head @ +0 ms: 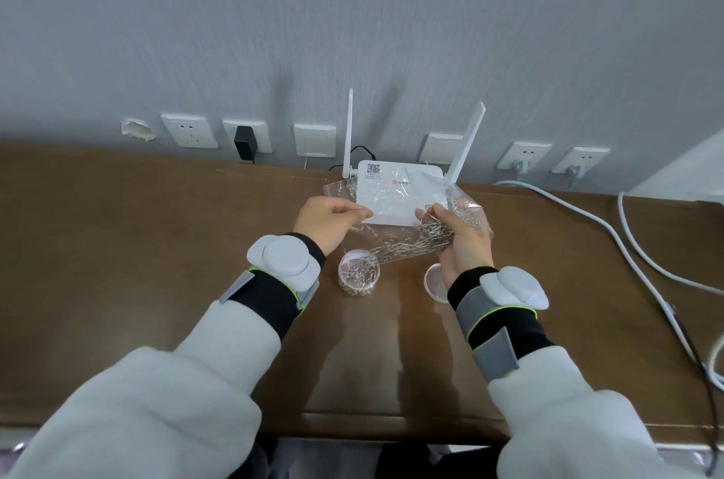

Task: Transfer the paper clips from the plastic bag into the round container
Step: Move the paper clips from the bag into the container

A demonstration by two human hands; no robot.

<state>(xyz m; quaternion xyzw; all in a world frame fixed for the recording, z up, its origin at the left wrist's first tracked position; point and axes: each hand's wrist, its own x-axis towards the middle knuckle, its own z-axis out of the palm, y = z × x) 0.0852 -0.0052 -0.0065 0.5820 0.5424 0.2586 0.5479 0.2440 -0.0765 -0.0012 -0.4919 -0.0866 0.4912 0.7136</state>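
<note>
A clear plastic bag (395,227) hangs in the air above the brown table, with silver paper clips (433,233) bunched in its lower right part. My left hand (327,224) pinches the bag's left edge. My right hand (464,241) grips the right side, fingers curled round the clips through the plastic. Below the bag's lower left corner stands the round clear container (359,274), open, with several paper clips inside. Its round lid (435,284) lies on the table to the right, partly hidden by my right wrist.
A white router (399,188) with two antennas stands behind the bag against the wall. White cables (627,255) run across the right side of the table (156,243). Wall sockets line the wall, one holding a black adapter (245,143). The table's front edge is near me.
</note>
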